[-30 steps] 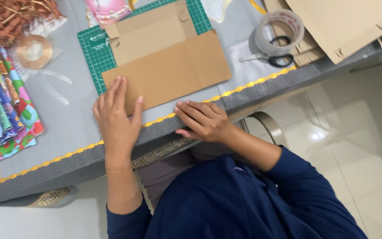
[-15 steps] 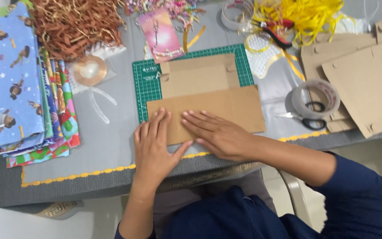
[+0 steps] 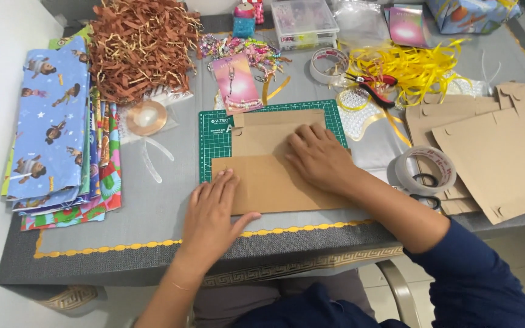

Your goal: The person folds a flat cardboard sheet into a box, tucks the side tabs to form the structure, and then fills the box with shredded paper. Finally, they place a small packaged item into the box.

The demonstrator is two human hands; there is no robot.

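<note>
I read this as the creasing step: cardboard [image 3: 274,176] lies flat on the green mat [image 3: 214,136], overhanging its near edge. Left hand [image 3: 214,209] pins the near-left corner, fingers spread flat; right hand [image 3: 320,159] presses mid-sheet, palm down, gripping nothing. Next move, I'd judge, needs firm pressure along the fold without the sheet sliding on the mat.

right hand [image 3: 322,159] slid up cardboard [image 3: 274,182]

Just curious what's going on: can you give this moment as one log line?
left hand: flat on cardboard sheet | right hand: pressing its middle | sheet: on green cutting mat | tape roll: right, untouched
</note>
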